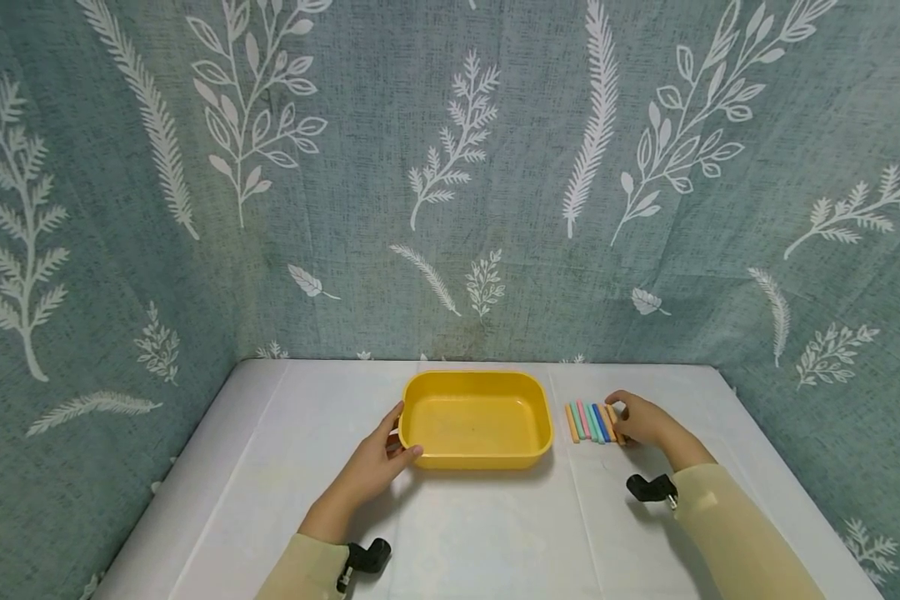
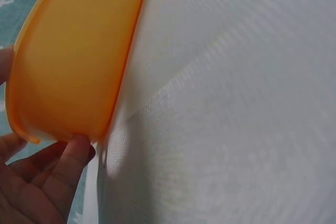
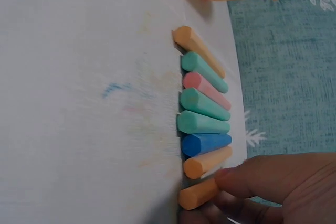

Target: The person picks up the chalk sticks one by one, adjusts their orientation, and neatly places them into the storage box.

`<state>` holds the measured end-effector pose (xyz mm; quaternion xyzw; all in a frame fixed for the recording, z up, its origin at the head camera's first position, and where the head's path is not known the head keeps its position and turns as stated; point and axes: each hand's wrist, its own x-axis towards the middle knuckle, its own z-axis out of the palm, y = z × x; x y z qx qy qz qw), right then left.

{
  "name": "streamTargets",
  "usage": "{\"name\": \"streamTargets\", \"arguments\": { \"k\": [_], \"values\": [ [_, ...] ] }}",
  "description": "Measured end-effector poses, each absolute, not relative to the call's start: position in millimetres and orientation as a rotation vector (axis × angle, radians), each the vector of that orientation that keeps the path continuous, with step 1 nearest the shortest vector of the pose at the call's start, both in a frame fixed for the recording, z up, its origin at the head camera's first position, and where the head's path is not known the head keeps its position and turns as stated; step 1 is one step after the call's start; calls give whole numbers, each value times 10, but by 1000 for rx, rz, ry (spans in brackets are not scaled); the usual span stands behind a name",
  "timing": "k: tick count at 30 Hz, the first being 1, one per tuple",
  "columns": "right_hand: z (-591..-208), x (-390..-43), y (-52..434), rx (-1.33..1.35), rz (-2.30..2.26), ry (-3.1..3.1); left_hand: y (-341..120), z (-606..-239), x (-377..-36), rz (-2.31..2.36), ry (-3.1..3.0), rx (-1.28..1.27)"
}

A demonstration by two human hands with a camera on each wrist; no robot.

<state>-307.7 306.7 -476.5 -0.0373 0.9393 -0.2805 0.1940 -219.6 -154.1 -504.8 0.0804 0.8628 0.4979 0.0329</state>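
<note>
Eight chalks (image 3: pixel 205 123) lay pointing away from me, my nearer right hand (image 1: pixel 643 422) pinching the rightmost chalk (image 3: pixel 198 194), my left hand (image 1: pixel 372 467) gripping the tub (image 1: pixel 476 462) left of them.

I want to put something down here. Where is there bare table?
The widest bare patch of white table lies in front of the yellow tray, between the sleeves. Another runs from the tray and left hand to the table's left edge. Right of the tray is crowded: chalk sticks lie side by side, and the right hand pinches the end one.
</note>
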Motion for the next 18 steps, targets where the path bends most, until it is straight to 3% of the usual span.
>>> {"name": "streamTargets", "arguments": {
  "k": [18],
  "values": [
    [-4679, -2895, 3005, -93, -956, 2675, -1542, -5067, -2193, 1563, 2635, 251]
  ]
}}
